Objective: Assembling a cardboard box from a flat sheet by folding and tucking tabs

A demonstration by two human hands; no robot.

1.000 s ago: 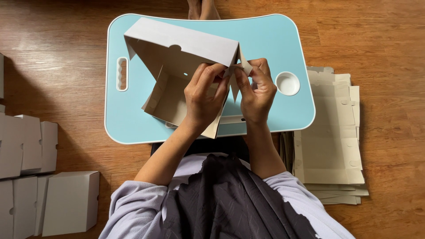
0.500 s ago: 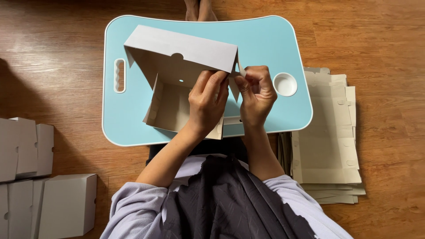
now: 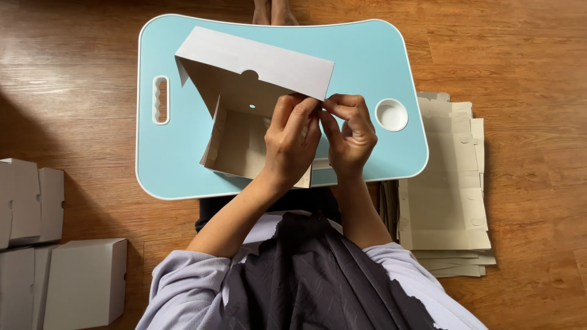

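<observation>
**Both hands pinch the box's right corner**

Since the earlier frames, both hands have drawn closer at the right end of the box, and the lid flap has tilted a little flatter. The left hand (image 3: 292, 143) lies over the box's right side wall, its grip closed on the cardboard edge, fingers pointing far. The right hand (image 3: 348, 135) meets it just beside, thumb and fingers clamped together on a small tab at the same corner, fingertips of the two hands touching.

The white cardboard box (image 3: 244, 116) is half folded: its long lid flap stands raised on the far side, and its open tray shows a brownish inside, near and left of the hands. It rests on the light blue worktop (image 3: 183, 165), a lap tray with a slot handle (image 3: 161, 99) at left and a round cup recess (image 3: 391, 114) at right.

On the wooden floor (image 3: 73, 79), a stack of flat box blanks (image 3: 446, 189) lies to the right, partly under the tray. Finished white boxes (image 3: 85, 281) sit at near left.
</observation>
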